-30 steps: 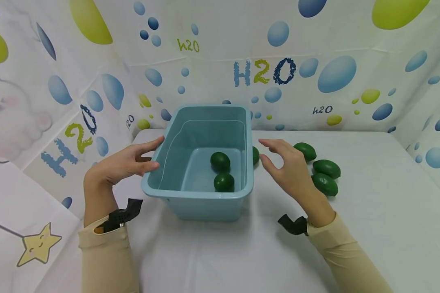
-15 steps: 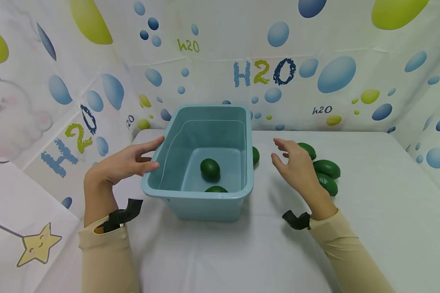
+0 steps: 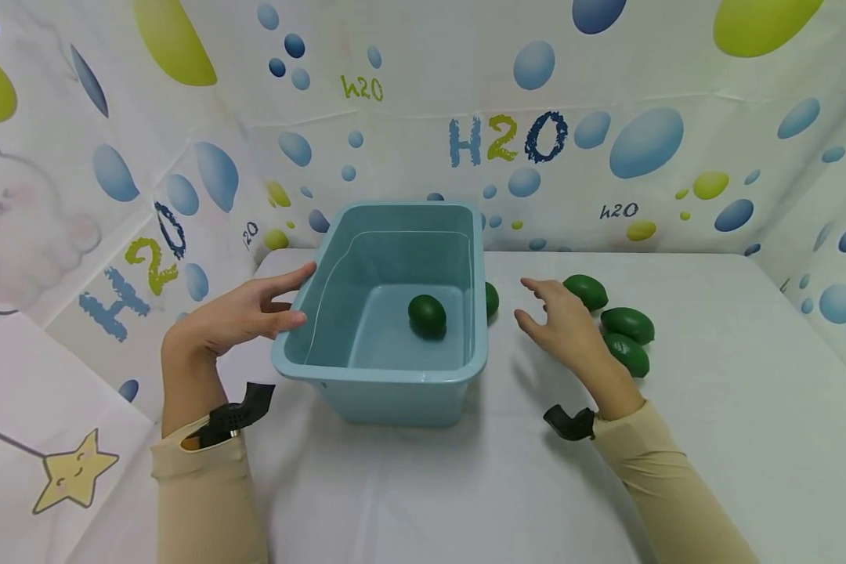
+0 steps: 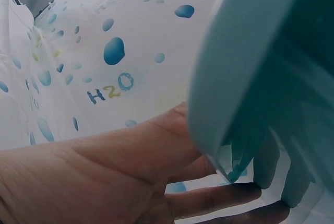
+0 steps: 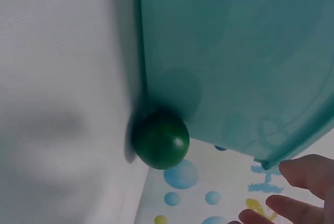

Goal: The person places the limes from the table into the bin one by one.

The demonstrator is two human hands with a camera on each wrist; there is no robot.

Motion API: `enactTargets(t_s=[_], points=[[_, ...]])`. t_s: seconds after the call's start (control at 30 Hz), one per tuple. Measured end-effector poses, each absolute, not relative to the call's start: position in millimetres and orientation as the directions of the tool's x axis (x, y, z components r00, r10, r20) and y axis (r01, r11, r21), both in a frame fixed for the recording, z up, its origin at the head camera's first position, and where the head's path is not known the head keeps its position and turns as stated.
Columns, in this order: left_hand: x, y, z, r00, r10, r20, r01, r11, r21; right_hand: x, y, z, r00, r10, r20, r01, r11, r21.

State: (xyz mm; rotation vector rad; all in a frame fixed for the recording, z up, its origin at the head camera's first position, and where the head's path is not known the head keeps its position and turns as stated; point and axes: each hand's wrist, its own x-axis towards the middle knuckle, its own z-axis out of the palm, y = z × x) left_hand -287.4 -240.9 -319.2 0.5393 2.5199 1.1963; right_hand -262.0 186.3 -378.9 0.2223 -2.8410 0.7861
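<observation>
While the left hand rests flat on the teal bin's left wall, the right hand hovers loose and empty over the surface. One green fruit sits inside; four more wait outside on the right.

White-clothed table; bubble-print backdrop with "H2O" lettering, bunny and star at left.

Bright, even light with soft shadows in the head view, edges bowed; wrist views dimmer, seemingly blurred up close.
</observation>
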Motion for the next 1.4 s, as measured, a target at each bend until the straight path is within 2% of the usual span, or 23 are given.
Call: enactTargets(t_s=[0.5,0.73,1.4], points=[[-289.3,-241.8,-318.6,-0.867,0.489,-0.101,0.232,0.574,0.785,-265.9,175.5,-394.9,-0.969,-0.186,0.164,-0.242,0.850,-0.468],[-290.3,-242.1,-319.0,-0.874,0.473,-0.115,0.206,0.573,0.793,-267.5,171.1,-403.1,-0.968,-0.213,0.135,-0.252,0.845,-0.472],[-290.6,-240.9,-318.9,-0.872,0.477,-0.110,0.206,0.562,0.801,-270.8,162.5,-420.4,-0.934,-0.326,0.147,-0.357,0.834,-0.421]])
